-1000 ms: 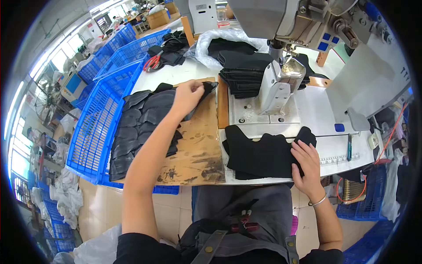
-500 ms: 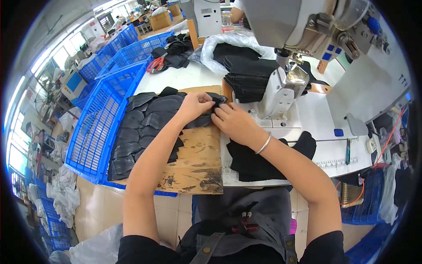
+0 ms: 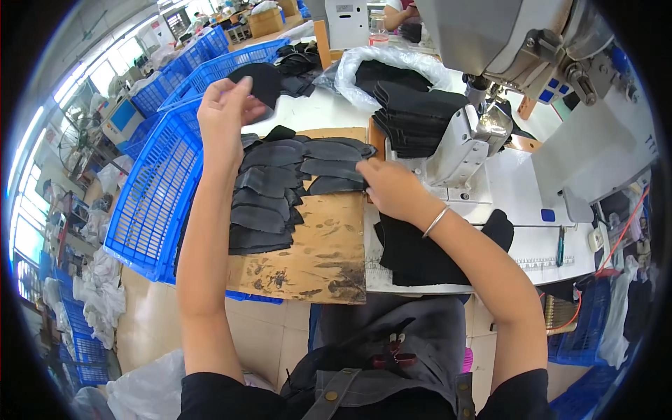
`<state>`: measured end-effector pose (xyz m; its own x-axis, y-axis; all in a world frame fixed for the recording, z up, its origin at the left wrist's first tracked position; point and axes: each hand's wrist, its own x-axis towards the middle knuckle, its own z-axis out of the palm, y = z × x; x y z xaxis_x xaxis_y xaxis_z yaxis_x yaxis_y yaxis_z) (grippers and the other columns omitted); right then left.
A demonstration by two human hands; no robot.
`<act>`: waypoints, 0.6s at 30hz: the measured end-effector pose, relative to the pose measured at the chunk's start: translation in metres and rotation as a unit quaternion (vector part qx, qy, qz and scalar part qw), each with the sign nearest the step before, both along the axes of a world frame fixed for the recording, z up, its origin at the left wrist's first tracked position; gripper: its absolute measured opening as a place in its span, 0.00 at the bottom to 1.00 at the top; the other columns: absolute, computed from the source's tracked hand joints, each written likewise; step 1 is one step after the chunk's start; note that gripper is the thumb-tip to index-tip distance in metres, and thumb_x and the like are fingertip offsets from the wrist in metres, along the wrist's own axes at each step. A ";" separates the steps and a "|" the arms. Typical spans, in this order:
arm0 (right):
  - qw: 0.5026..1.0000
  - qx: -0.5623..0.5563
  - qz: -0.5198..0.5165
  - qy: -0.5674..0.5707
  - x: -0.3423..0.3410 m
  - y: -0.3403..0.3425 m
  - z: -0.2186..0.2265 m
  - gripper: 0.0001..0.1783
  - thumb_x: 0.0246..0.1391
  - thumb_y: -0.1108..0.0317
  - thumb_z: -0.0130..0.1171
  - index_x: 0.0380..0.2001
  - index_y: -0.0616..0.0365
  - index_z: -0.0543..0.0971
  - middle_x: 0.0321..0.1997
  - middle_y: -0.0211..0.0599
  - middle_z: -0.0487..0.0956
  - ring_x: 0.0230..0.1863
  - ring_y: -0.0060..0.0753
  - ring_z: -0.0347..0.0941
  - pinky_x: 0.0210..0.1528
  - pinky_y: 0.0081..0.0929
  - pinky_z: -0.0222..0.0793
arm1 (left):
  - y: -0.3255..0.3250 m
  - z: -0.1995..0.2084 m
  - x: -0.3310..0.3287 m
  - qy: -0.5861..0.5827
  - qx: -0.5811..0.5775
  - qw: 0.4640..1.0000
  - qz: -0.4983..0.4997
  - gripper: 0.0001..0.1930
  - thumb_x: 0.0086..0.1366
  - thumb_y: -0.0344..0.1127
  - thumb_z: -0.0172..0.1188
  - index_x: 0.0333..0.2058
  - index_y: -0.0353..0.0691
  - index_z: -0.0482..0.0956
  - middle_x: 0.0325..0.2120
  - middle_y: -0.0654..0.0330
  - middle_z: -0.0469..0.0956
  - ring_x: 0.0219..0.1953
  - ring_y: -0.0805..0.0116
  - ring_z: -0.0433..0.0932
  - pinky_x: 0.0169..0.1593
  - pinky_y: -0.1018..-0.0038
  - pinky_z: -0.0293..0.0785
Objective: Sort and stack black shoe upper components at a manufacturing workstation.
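Observation:
My left hand point(image 3: 227, 115) is raised over the blue crate's far end. Its fingers are closed on a rounded black cut piece point(image 3: 260, 82), slightly blurred. Below, overlapping rows of dark curved cut pieces point(image 3: 262, 180) lie on a stained brown board point(image 3: 308, 245); my left forearm hides some at the left. At the board's right edge, my right hand point(image 3: 399, 190), with a bracelet on its wrist, has its fingers curled together beside the end of the pieces. What those fingertips hold, if anything, is hidden.
A sewing machine point(image 3: 458, 140) stands to the right, beside stacked black pieces point(image 3: 413, 115) and a plastic bag point(image 3: 346, 80). Black fabric point(image 3: 434, 255) lies near the table's front edge. Blue crates point(image 3: 150, 203) line the left. Another person point(image 3: 399, 14) sits at the back.
My left hand has swung from the board's far right up to the left, carrying a black piece. My right hand stays near the board's right edge, its fingers a little lower. The view has shifted slightly.

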<state>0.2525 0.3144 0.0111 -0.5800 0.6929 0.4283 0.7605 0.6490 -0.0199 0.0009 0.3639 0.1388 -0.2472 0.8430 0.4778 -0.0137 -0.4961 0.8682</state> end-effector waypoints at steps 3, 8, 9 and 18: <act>0.983 0.018 0.014 0.185 0.003 -0.019 0.026 0.27 0.40 0.79 0.59 0.49 0.62 0.68 0.56 0.48 0.69 0.50 0.46 0.72 0.49 0.34 0.70 | -0.045 0.006 0.027 0.034 -0.061 0.989 -0.129 0.13 0.60 0.32 0.61 0.41 0.34 0.71 0.31 0.59 0.78 0.30 0.70 0.80 0.34 0.76 0.78; 0.824 -0.316 0.152 0.445 0.028 -0.086 0.061 0.30 0.46 0.75 0.64 0.54 0.64 0.68 0.52 0.41 0.75 0.46 0.28 0.75 0.46 0.24 0.71 | -0.097 -0.013 0.081 0.002 -0.105 0.938 -0.331 0.16 0.55 0.25 0.65 0.42 0.37 0.72 0.34 0.59 0.79 0.35 0.74 0.78 0.37 0.78 0.75; 0.746 -0.447 0.157 0.467 0.039 -0.097 0.063 0.28 0.48 0.74 0.64 0.53 0.65 0.69 0.48 0.37 0.77 0.43 0.22 0.75 0.45 0.21 0.71 | -0.105 -0.016 0.091 -0.005 -0.107 0.931 -0.348 0.18 0.55 0.25 0.65 0.45 0.35 0.71 0.35 0.59 0.79 0.35 0.75 0.78 0.38 0.78 0.75; 0.734 -0.535 -0.096 0.408 0.129 -0.147 0.055 0.10 0.52 0.70 0.62 0.33 0.67 0.76 0.26 0.30 0.78 0.26 0.14 0.68 0.31 0.18 0.65 | -0.106 -0.078 0.149 0.218 -0.240 0.796 -0.512 0.14 0.59 0.31 0.62 0.40 0.26 0.75 0.24 0.59 0.77 0.28 0.77 0.77 0.31 0.82 0.73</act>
<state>0.3812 0.1675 0.0658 -0.2799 0.9215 -0.2692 0.2871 -0.1872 -0.9394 0.1499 0.2575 0.0606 0.7874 0.6071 -0.1074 0.1564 -0.0281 0.9873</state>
